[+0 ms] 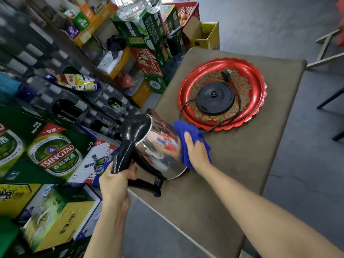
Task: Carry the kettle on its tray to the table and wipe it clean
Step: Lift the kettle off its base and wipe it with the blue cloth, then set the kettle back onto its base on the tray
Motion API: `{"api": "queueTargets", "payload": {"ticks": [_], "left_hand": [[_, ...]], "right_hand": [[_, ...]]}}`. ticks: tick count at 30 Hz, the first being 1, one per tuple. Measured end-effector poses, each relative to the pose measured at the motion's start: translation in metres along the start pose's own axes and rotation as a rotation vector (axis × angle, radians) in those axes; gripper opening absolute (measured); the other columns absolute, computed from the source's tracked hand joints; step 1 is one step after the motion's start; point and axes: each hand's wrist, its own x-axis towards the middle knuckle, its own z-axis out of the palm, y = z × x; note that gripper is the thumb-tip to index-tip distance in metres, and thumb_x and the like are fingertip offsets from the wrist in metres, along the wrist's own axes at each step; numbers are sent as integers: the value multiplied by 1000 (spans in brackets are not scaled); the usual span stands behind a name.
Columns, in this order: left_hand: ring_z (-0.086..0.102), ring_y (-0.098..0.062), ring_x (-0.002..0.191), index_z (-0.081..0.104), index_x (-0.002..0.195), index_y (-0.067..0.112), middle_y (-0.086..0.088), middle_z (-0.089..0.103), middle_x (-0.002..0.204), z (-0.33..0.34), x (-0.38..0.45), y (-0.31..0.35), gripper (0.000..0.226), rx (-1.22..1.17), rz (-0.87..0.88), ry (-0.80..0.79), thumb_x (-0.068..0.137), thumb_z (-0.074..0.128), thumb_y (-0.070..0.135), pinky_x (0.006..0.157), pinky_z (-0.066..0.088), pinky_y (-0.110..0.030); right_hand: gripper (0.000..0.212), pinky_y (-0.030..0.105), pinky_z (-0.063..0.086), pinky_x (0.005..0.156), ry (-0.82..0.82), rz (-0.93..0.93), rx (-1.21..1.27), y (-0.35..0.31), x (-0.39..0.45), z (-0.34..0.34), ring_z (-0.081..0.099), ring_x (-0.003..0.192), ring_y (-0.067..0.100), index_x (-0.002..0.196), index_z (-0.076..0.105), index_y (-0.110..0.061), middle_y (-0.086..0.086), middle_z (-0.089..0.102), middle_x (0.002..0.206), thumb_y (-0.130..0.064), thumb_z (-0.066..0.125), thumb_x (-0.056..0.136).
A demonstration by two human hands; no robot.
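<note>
A shiny steel kettle (160, 146) with a black handle is tilted over the left edge of the brown table (242, 164). My left hand (115, 180) grips the lower end of the handle. My right hand (197, 151) presses a blue cloth (188, 131) against the kettle's right side. On the table's far part lies the red round tray (256, 86) with gold pattern. The kettle's black base (215, 99) sits in the tray's middle, its cord (239, 101) looped around it and trailing over the rim.
Stacked beer cartons (55, 153) and shrink-wrapped bottle packs (70, 107) crowd the left side, close to the kettle. A red crate (188, 12) and a yellow box (206, 36) stand beyond the table. Grey floor and chair legs (331, 101) lie to the right.
</note>
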Motion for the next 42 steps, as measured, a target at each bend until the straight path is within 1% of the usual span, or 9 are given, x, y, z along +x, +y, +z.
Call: {"api": "queueTargets", "payload": {"ticks": [3,5,7,14,18,23,26,32,42], "left_hand": [[53,-30,80,71,67,24,-14,58,79,-2,-6,9,44,57,50,-12,51,56,-15,79,51,-54],[56,-32,79,73,70,31,-13,59,78,-3,-6,17,47,68,70,13,50,57,-9,81,51,-66],[62,-32,80,73,73,26,-10,65,78,-4,-5,25,44,21,93,25,53,58,-10,86,52,-66],[54,-23,79,71,72,25,-5,61,75,38,-10,59,44,-62,191,-23,50,58,-11,76,46,-41],[51,-22,73,71,91,17,-3,60,71,80,-16,70,50,-39,203,-40,51,56,-10,70,45,-34],[47,-18,69,70,104,10,0,57,71,134,-14,86,48,11,223,-18,64,56,-13,60,38,-26],[44,-14,61,69,108,15,2,55,69,169,-12,94,51,34,243,-22,67,56,-13,54,38,-24],[48,-13,58,69,100,18,1,58,69,225,-10,96,49,38,247,-29,65,55,-13,46,39,-16],[52,-13,62,71,99,24,3,64,75,276,0,99,51,107,245,3,60,56,-6,55,45,-26]], "right_hand": [[62,36,51,74,14,-283,-288,60,-48,-13,66,85,33,99,64,-10,12,72,93,-63,32,93],[39,38,46,91,-36,-577,-535,94,-62,-27,59,103,27,119,54,-18,10,61,118,-38,57,86],[66,42,28,109,-238,-825,-920,115,-66,-38,47,131,28,134,51,-15,8,45,145,-35,68,74],[86,54,2,120,-600,-797,-1275,95,-56,-72,4,152,29,155,21,-14,9,10,164,-52,54,85],[73,51,6,122,-566,-734,-1245,83,-51,-101,15,151,27,152,30,-14,11,23,162,-47,48,90],[50,36,49,98,-238,-717,-1018,54,-16,-144,69,107,19,114,72,-18,1,74,113,-48,47,82],[44,34,48,100,0,-600,-670,3,26,-175,64,115,22,124,66,-12,4,70,123,-38,52,92],[50,24,26,112,22,-532,-363,-90,103,-198,41,139,17,143,47,-13,4,49,149,-23,59,95],[52,32,43,106,-25,-532,-279,-101,159,-203,55,124,16,142,49,-20,1,61,136,-15,60,92]]}}
